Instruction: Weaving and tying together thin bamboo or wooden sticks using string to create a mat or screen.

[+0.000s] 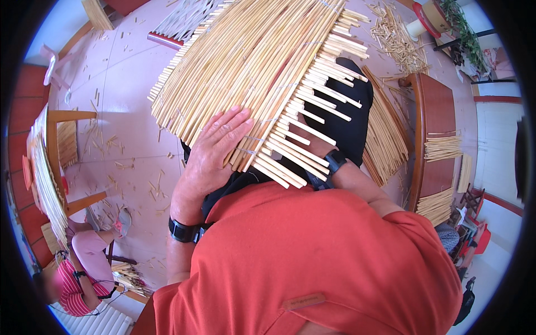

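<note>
A mat of straw-coloured reed stalks (pixel 240 72), bound with thin thread rows, lies across my lap and reaches away from me. Its left edge is trimmed fairly even, while uneven stalk ends (pixel 301 162) stick out on the right. My left hand (pixel 222 139) rests on the near left corner of the mat, fingers stretched out flat. Beneath the protruding ends is my right hand (pixel 311 140), mostly covered by the mat, so its fingers are hidden. Dark trousers (pixel 349 106) show under the mat on the right.
A reed bundle (pixel 385 134) lies on the floor to the right, beside a brown wooden bench (pixel 438 106) bearing more cut stalks. Short offcuts (pixel 399 39) are piled far right. Another person (pixel 84 279) sits at lower left near a wooden frame (pixel 53 162) with a mat.
</note>
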The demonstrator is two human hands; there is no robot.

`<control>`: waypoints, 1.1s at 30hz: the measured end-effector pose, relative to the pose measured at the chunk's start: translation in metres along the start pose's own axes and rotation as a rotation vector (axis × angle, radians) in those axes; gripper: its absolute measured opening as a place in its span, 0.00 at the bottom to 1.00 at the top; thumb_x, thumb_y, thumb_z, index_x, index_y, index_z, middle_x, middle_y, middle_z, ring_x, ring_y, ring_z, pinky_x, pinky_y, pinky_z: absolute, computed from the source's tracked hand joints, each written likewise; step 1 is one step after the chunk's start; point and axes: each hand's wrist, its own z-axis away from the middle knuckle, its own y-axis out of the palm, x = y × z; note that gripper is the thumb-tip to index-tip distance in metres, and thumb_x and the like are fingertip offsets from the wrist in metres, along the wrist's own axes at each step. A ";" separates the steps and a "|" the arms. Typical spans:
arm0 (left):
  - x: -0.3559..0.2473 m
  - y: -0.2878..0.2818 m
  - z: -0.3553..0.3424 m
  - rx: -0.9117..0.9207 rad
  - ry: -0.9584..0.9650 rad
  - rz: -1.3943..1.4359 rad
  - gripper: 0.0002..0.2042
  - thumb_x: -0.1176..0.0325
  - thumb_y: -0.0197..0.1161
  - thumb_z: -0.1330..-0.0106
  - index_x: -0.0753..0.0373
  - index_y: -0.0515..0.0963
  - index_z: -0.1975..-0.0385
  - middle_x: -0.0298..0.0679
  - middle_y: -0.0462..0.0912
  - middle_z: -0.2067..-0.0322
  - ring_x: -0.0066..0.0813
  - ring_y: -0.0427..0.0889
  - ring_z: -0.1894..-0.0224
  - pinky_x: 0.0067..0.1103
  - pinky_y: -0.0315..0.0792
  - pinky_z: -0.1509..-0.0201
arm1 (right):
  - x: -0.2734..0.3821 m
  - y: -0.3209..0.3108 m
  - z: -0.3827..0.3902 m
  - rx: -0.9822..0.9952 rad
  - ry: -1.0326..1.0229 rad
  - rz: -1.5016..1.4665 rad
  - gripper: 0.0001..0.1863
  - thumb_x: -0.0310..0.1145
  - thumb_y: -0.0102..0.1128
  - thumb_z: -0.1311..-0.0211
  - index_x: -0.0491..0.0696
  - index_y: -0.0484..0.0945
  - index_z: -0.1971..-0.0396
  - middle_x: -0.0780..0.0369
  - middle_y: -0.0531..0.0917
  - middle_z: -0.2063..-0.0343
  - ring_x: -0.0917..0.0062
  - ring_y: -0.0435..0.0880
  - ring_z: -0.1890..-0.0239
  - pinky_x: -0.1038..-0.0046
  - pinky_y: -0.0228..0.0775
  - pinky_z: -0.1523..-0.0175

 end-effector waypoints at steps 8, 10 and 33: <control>0.000 -0.001 -0.001 -0.001 -0.008 0.026 0.30 0.83 0.59 0.49 0.62 0.74 0.40 0.43 0.74 0.38 0.42 0.67 0.31 0.37 0.57 0.27 | -0.079 0.012 -0.017 -0.232 -0.388 -0.071 0.29 0.47 0.40 0.22 0.51 0.54 0.28 0.62 0.67 0.35 0.77 0.68 0.37 0.76 0.65 0.35; -0.001 -0.003 -0.002 0.014 -0.014 0.017 0.28 0.80 0.62 0.46 0.62 0.73 0.40 0.43 0.74 0.38 0.43 0.67 0.32 0.37 0.57 0.27 | -0.068 0.013 -0.026 -0.239 -0.081 -0.470 0.30 0.48 0.40 0.22 0.50 0.54 0.28 0.62 0.68 0.36 0.77 0.68 0.37 0.76 0.65 0.35; -0.002 -0.007 -0.002 0.027 -0.031 0.039 0.28 0.83 0.61 0.46 0.61 0.74 0.41 0.43 0.74 0.38 0.43 0.67 0.31 0.36 0.57 0.27 | -0.023 0.004 -0.012 -0.106 -0.089 -0.483 0.30 0.42 0.51 0.27 0.48 0.58 0.30 0.60 0.67 0.34 0.75 0.65 0.33 0.73 0.61 0.32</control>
